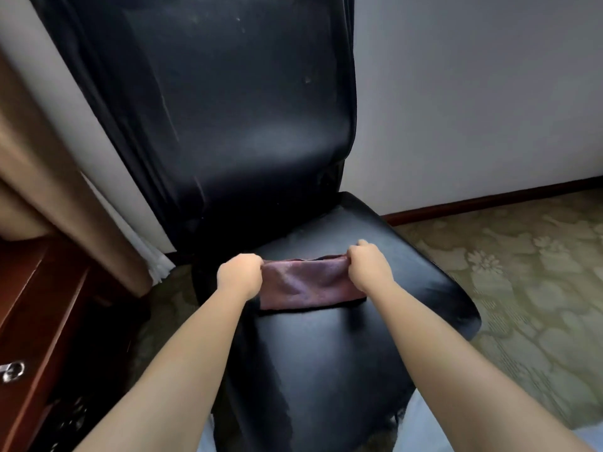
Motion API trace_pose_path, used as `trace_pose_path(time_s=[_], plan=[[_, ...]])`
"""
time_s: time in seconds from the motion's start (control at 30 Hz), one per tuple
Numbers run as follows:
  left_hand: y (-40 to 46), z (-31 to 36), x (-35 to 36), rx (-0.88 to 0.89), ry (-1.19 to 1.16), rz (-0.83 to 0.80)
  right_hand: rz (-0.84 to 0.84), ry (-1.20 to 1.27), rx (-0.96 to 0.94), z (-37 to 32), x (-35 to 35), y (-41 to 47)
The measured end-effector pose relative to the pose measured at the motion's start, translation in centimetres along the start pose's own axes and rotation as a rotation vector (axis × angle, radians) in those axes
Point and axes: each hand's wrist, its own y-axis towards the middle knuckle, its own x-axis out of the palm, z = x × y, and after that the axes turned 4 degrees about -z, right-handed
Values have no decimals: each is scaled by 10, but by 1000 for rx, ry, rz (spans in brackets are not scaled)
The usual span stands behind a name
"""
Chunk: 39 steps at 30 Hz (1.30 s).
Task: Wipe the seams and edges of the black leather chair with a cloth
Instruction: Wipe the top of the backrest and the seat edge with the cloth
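Observation:
A black leather chair (235, 132) with a tall backrest fills the middle of the view, its shiny seat (326, 347) reaching toward me. A purple-maroon cloth (306, 283) hangs stretched above the middle of the seat. My left hand (239, 275) grips the cloth's upper left corner with curled fingers. My right hand (368, 264) grips its upper right corner the same way. The cloth's lower edge lies close to the seat surface; whether it touches I cannot tell.
A dark wooden cabinet (29, 321) with a metal handle (11, 371) stands at the left, a beige curtain (49, 177) above it. A white wall (473, 93) with a dark skirting board stands behind the chair. Patterned green carpet (522, 272) spreads to the right.

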Motion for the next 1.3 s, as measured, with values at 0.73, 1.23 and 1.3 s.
trace_pose_path(time_s=[0.73,1.23,1.3], plan=[[-2,8,48,-649,-1099,-67,-50,849,208,-73,21,-10],[9,29,56,-513,-1096,-124,-214,597,314,-77,44,-19],[15,41,55,-469,-1078,-107,-115,553,335,-69,37,-12]])
